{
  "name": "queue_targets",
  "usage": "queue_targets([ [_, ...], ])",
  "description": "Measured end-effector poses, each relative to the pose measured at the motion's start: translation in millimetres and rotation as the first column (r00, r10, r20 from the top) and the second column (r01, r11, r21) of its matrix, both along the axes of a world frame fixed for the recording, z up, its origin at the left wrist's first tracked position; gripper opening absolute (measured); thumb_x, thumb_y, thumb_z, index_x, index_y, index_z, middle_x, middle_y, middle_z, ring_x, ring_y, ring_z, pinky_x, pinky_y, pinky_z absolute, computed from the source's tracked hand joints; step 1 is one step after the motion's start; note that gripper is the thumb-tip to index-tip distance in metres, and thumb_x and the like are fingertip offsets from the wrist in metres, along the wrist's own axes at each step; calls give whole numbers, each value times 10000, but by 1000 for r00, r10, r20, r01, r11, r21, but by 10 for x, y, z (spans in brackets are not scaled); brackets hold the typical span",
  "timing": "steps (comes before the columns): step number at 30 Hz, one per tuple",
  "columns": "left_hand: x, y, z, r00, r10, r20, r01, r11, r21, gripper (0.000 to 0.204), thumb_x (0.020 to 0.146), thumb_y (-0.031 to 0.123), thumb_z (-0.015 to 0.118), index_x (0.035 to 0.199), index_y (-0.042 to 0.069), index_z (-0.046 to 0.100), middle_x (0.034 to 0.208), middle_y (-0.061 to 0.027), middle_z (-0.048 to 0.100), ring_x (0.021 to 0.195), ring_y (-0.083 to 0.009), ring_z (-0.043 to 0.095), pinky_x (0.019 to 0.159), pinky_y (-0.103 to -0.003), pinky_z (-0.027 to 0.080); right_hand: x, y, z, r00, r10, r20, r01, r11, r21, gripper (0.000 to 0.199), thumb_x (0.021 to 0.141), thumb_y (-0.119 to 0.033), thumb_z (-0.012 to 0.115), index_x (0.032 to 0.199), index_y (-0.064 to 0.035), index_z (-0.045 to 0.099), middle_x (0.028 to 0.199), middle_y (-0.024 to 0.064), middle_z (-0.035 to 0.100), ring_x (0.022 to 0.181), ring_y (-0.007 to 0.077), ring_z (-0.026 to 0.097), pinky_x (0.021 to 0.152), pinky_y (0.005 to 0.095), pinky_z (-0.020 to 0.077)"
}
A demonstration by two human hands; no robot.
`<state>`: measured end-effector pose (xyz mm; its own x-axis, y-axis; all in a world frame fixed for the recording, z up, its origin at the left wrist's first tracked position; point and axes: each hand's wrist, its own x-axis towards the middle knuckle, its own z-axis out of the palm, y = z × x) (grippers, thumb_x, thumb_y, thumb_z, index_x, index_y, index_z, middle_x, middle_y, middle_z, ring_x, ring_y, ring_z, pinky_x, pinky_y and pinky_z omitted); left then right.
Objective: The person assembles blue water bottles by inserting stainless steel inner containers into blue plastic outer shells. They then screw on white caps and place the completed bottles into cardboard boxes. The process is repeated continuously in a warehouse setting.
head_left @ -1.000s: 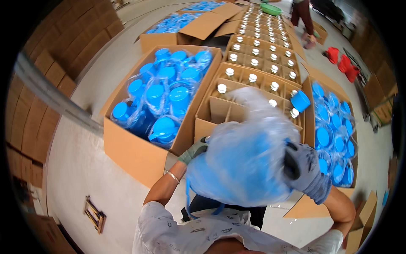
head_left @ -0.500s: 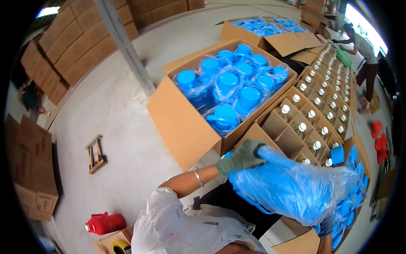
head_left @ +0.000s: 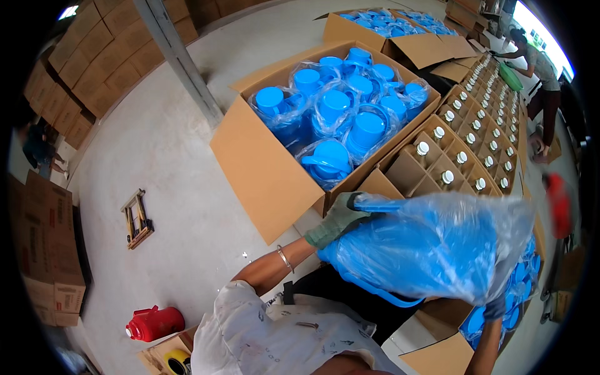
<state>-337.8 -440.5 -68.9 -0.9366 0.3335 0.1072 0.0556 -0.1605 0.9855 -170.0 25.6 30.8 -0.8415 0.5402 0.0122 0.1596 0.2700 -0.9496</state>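
A large blue thermos jug (head_left: 412, 250) lies sideways in front of me inside a clear plastic bag (head_left: 509, 231). Its blue handle strap hangs along the lower side. My left hand (head_left: 337, 220), in a grey-green glove, is closed round the jug's left end by the upper handle. At the right end my right hand (head_left: 495, 307), in a blue-grey glove, grips the gathered plastic; the bag hides part of its fingers. Below the jug is a carton holding several blue plastic parts (head_left: 515, 290).
An open carton (head_left: 262, 181) of bagged blue jugs stands ahead. Beside it, divided cartons hold white-capped bottles (head_left: 447, 177). A red jug (head_left: 155, 323) and a small wooden frame (head_left: 137, 219) are on the floor at left. Another person (head_left: 542, 75) works at far right.
The bagged jug has risen and come more level, now covering the nearer bottles. Both hands have moved up with it, keeping their hold. At far right the red thing has shifted.
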Motion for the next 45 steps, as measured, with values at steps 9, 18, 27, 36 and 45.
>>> queue_targets([
  [9,-169,-3,543,873,411,-260,-418,908,31,243,899,139,564,1100,5,591,973,-132,636,845,-189,641,683,-289,550,-1198,-2510,254,690,693,-210,-548,689,474,935,751,-413,675,1471,-102,166,1512,125,167,1382,278,205,1068,470,310],
  [18,-723,129,7,969,-57,239,-152,625,766,529,932,332,481,1325,-5,370,1264,-178,483,1199,-271,466,1035,-404,414,-2296,-2819,457,854,456,-249,-504,845,-180,909,758,-297,739,1447,-146,166,1374,186,285,1145,313,490,767,420,572],
  [27,-1180,507,366,900,-345,268,-144,343,928,579,965,396,421,1401,47,267,1400,-163,339,1259,-287,374,1046,-474,354,-4251,-2798,636,787,603,127,-616,780,109,1066,630,-598,732,1395,-16,270,1331,263,392,1165,415,473,814,501,529],
  [36,-1462,5,547,962,-264,72,-42,117,992,368,927,396,507,996,36,474,896,-64,568,950,-221,562,1097,-531,262,-4556,-4037,852,314,947,65,-617,152,773,889,651,-508,730,1392,-181,362,1354,205,398,1186,395,459,976,447,430],
  [45,-2008,-725,-942,859,-423,289,-411,-234,881,334,853,94,505,1157,-45,500,1126,-175,577,1110,-338,517,996,-486,411,-4154,-3636,-54,439,890,124,-583,177,793,587,835,-339,610,1367,-217,394,1407,120,370,1269,327,382,1053,424,339],
])
